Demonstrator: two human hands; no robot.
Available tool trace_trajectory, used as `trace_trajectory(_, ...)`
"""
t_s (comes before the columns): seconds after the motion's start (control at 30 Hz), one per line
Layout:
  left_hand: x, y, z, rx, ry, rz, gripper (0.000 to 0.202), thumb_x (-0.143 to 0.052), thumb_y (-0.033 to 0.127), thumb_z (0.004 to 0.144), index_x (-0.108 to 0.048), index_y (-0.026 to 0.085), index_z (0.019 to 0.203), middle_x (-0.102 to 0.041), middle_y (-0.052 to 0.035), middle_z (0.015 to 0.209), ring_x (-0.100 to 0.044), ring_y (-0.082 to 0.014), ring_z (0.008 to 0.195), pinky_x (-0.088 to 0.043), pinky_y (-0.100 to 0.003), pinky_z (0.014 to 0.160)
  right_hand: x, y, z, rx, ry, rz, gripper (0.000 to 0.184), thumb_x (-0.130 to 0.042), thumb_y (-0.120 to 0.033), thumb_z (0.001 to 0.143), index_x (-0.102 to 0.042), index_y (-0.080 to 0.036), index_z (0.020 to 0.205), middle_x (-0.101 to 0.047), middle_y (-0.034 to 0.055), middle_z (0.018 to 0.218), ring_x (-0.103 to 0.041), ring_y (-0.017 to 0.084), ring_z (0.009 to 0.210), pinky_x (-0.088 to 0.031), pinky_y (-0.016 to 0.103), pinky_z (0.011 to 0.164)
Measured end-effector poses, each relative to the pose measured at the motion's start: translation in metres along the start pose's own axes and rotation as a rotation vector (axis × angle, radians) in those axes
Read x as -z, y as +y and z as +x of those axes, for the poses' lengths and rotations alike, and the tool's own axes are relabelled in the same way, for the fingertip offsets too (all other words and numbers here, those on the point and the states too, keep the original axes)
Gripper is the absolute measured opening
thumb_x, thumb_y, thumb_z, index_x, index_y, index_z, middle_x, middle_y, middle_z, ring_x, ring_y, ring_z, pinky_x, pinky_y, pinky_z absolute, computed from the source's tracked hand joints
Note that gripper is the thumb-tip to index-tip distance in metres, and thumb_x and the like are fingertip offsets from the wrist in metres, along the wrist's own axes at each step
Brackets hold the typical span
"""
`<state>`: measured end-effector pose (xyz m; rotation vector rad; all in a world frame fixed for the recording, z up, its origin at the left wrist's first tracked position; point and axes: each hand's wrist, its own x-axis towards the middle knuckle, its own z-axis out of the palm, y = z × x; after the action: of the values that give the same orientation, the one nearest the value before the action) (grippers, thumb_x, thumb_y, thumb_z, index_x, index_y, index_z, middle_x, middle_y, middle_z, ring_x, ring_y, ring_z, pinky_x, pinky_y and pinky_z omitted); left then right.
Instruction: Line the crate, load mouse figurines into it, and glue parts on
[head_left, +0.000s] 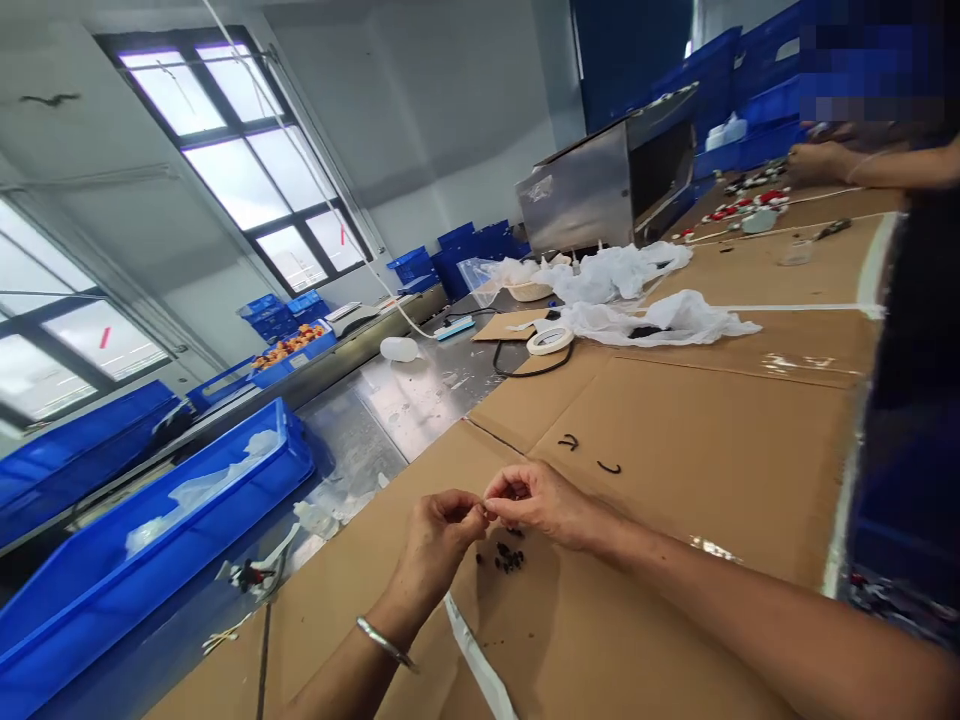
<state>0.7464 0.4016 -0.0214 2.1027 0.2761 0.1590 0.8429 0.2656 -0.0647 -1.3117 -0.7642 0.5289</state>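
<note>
Item, work in hand: my left hand [442,525] and right hand [536,497] meet fingertip to fingertip over the cardboard [712,450] that covers the tabletop, near its front edge; both are pinched narrow on a tiny piece [486,512] held between them, too small to tell what it is. I judge the step to be fitting or sorting one small part at a time; any further move calls for a fine fingertip pinch. Item, stock: a little heap of black bits [510,558] lies on the cardboard just beneath the hands; two curved black pieces [589,454] lie apart, further toward the middle. Item, a white strip [476,660] runs off the front edge. Item, a bangle [384,642] on the left wrist. Item, tape roll [550,340] and black cable [525,370] at the cardboard's far left edge, beside crumpled white bags [660,318]. Item, containers: blue crate [150,540] off the left edge, holding clear plastic wrapping; a farther blue bin [296,348] holding orange pieces, kind unclear; stacked blue crates [480,245] by the wall, contents hidden. Item, steel box [615,180] at the far end. Item, another person's hand [817,162] at the far right corner among small red and white parts [750,198].
</note>
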Motion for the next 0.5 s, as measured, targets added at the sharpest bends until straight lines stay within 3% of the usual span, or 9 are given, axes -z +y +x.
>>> trace_trajectory(0.17,0.002,-0.001,0.000,0.023,0.065,0.058,0.013,-0.058,0.022,0.075,-0.065,0.012,0.073,-0.061,-0.0016,0.065,-0.052,-0.0112,0.061,-0.040,-0.025,0.061,0.001,0.005,0.002,0.013,-0.005,0.020,0.026,-0.072,-0.034,0.073,-0.063,-0.011,0.079,-0.063,0.0027,0.070,-0.052,0.010,0.060,-0.039,0.020,0.055)
trace_trajectory(0.3,0.016,0.000,-0.011,0.062,0.089,0.079,0.009,-0.057,0.015,0.078,-0.059,0.012,0.069,-0.058,0.0015,0.061,-0.052,-0.0097,0.056,-0.039,-0.023,0.057,0.008,0.001,0.005,-0.005,0.014,0.052,0.038,-0.078,-0.044,0.069,-0.063,-0.013,0.084,-0.066,0.0058,0.078,-0.056,0.013,0.066,-0.046,0.023,0.063)
trace_trajectory(0.5,0.053,-0.015,-0.050,0.120,0.163,0.065,0.039,-0.053,0.038,0.088,-0.049,0.014,0.057,-0.048,0.0029,0.050,-0.044,-0.0074,0.045,-0.035,-0.022,0.049,0.018,0.013,0.013,-0.112,0.068,0.047,0.060,-0.084,-0.061,0.059,-0.071,-0.012,0.091,-0.069,0.0092,0.082,-0.055,0.013,0.065,-0.047,0.023,0.065)
